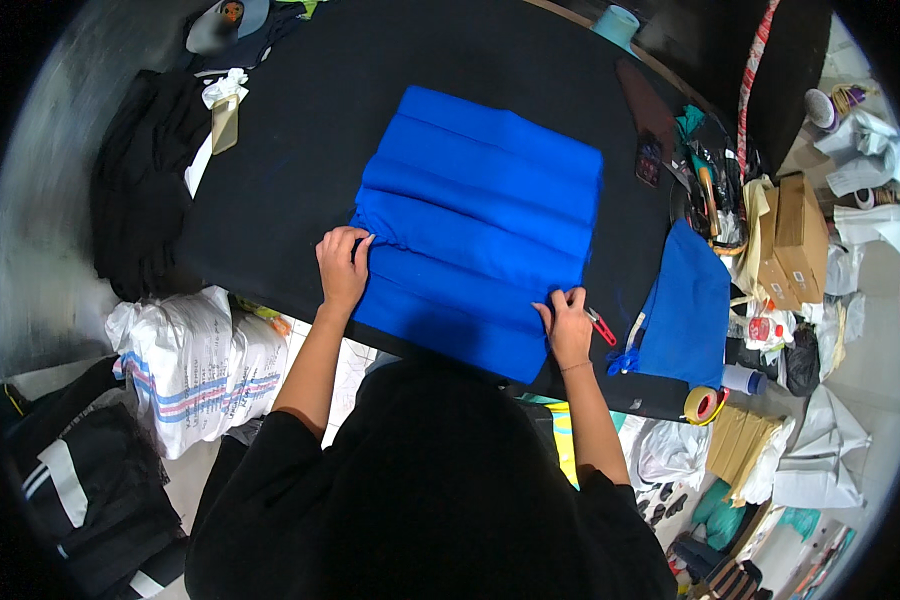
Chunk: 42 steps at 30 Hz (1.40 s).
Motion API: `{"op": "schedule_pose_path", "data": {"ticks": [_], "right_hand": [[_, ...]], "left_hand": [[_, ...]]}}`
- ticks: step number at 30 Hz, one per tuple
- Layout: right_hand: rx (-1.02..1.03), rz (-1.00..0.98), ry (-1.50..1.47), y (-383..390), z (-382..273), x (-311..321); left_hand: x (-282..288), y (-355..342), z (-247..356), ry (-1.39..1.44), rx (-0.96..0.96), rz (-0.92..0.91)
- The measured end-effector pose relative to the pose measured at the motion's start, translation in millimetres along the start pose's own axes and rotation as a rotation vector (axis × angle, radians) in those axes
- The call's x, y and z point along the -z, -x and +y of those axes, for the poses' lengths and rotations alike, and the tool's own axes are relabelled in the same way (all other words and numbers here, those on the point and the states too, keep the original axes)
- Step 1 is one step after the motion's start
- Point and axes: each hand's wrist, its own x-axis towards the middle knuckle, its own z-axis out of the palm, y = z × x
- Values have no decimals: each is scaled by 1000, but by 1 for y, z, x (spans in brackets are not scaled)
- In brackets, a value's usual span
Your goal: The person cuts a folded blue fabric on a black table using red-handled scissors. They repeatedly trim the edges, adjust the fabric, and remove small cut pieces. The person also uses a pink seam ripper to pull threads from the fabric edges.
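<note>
A blue cloth (480,220) lies across the black-covered table in front of me, with several creases or folds running from side to side. At its left edge my left hand (344,268) pinches the fabric, which puckers beside the fingertips. My right hand (568,330) grips the opposite edge, lower down, between thumb and fingers. Part of the cloth's near edge hangs close to my body. Just beyond my right hand lies a small red-handled cutting tool (601,327), probably thread snips.
A second blue fabric piece (685,315) and a yellow tape roll (703,404) are on the right. Phones lie at the far right (649,160) and left (225,123). Dark clothes (140,180) sit left, above a white sack (185,365). Cardboard boxes (795,240) stand right.
</note>
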Motion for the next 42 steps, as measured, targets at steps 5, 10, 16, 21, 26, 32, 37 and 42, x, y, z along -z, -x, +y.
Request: {"op": "schedule_pose_path", "data": {"ticks": [5,10,16,21,26,32,37,42], "right_hand": [[-57,-22,106,5,1,-13],[-79,-24,8,7,15,-27],[-165,188,-138,3,-9,-13],[-242,150,-298,5,4,-3],[-190,84,-289,6,-10,-3],[-176,35,-202,-6,-5,-17],[-117,41,-257,-7,7,-22],[-73,26,-307,-2,-1,-18]], "left_hand": [[14,-17,-2,-15,-151,-56],[18,-30,-6,53,-256,-124],[20,-31,-21,153,-189,-175],[17,-30,-24,200,-156,-227],[19,-35,-28,162,-231,-255],[22,-45,-19,107,-348,-315],[15,-51,-30,98,-271,-225],[7,-16,-71,669,639,-107]]}}
